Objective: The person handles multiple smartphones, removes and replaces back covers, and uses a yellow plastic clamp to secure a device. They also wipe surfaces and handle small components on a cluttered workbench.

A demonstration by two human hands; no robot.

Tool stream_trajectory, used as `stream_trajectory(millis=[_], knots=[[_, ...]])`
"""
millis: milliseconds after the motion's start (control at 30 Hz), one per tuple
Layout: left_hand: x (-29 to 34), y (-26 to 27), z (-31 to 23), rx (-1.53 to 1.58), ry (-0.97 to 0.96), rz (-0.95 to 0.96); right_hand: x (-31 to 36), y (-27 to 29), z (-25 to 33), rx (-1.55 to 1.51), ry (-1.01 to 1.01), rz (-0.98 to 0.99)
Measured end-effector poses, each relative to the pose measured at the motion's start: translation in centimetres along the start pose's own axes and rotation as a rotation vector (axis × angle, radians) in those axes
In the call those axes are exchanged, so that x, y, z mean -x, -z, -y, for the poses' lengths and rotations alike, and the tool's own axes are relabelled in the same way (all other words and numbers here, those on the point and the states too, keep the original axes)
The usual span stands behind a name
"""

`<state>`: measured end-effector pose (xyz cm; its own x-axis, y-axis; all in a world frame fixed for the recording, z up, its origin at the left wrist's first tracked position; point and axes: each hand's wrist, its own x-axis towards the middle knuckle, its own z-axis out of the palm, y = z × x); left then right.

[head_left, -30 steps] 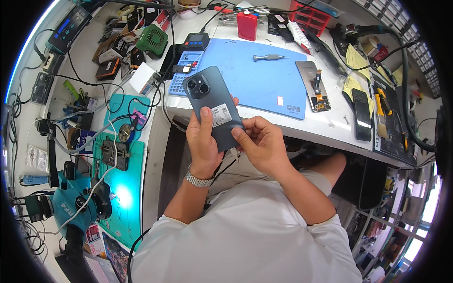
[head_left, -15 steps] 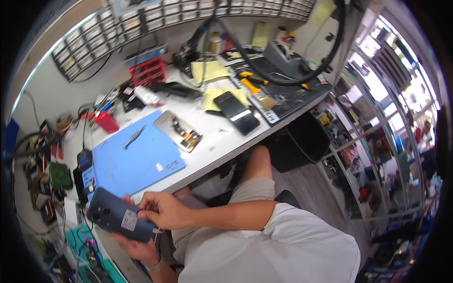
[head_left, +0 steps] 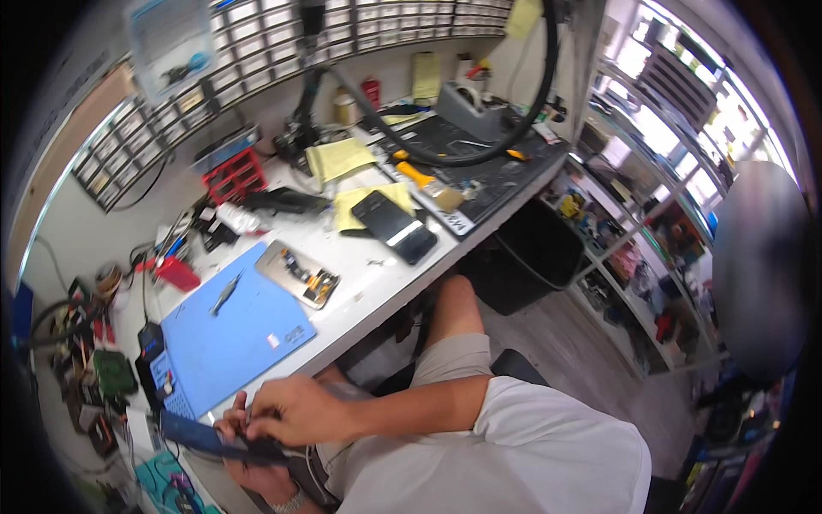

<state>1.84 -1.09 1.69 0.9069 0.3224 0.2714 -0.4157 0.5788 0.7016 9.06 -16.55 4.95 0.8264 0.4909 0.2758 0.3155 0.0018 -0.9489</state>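
My left hand (head_left: 261, 478) grips a dark blue smartphone (head_left: 195, 434) from below, its fingers curled up over the far side; a metal band circles the wrist. The phone is tilted and seen nearly edge-on beside the bench's front edge. My right hand (head_left: 300, 413) is closed over the phone's near end, its fingertips pinched together close to the left fingers. Whatever the pinch holds is hidden. A thin pale cable (head_left: 313, 469) hangs just below the right hand. Closest on the bench is a blue work mat (head_left: 231, 334) with metal tweezers (head_left: 226, 293) lying on it.
An opened phone part with orange flex cables (head_left: 301, 274) lies at the mat's edge. Farther right are a black phone (head_left: 394, 226) on yellow notes, a brush (head_left: 435, 190) and a dark mat (head_left: 479, 158). A black bin (head_left: 535, 257) stands beside the bench; glass shelves are at right.
The phone has turned from showing its back with a label to nearly edge-on. My left fingers now show over its far side. The whole view has shifted, and a blurred shape appears at right.
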Motion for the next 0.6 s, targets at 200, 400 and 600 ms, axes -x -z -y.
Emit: stream_trajectory(millis=[200, 400, 600], knots=[[0.8, 0.9, -0.4, -0.797, -0.093, -0.117, -0.7, 0.7, -0.8, -0.337, 0.051, -0.037], [1.9, 0.0, -1.6, -0.919, 0.057, 0.050, -0.7, 1.8, 0.4, -0.137, -0.021, -0.107], [2.3, 0.6, -1.8, -0.344, 0.212, -0.045, -2.6, 3.4, -0.6, -0.394, 0.017, -0.179]])
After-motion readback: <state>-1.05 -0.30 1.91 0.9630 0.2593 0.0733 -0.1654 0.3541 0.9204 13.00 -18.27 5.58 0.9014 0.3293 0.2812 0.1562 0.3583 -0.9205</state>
